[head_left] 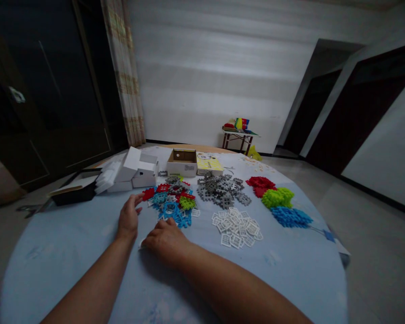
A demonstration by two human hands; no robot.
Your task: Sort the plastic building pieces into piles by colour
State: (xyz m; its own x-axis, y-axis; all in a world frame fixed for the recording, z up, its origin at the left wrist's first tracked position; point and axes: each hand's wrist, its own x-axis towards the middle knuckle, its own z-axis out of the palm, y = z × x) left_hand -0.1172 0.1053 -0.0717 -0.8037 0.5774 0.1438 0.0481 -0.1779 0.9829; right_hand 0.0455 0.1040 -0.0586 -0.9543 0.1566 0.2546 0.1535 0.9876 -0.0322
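Note:
My left hand [128, 219] is at the left edge of a mixed heap, its fingers apart and their tips close to a red building piece [148, 194]. I cannot tell whether they touch it. Low over the cloth, my right hand [167, 240] has its fingers closed on a small white window-frame piece [141, 244], of which only an edge shows. The mixed heap holds blue pieces [171, 211], a lime green piece [187, 203], red, grey and a few white ones. To the right lies a pile of white window-frame pieces [238, 227].
Behind the white pile are grey pieces [222, 189]. Red [260, 185], lime green [277, 198] and blue stacks [291, 217] stand at the right. An open box [182, 168], a yellow box [209, 166], white cartons [131, 168] and a black tray [76, 191] line the back and left.

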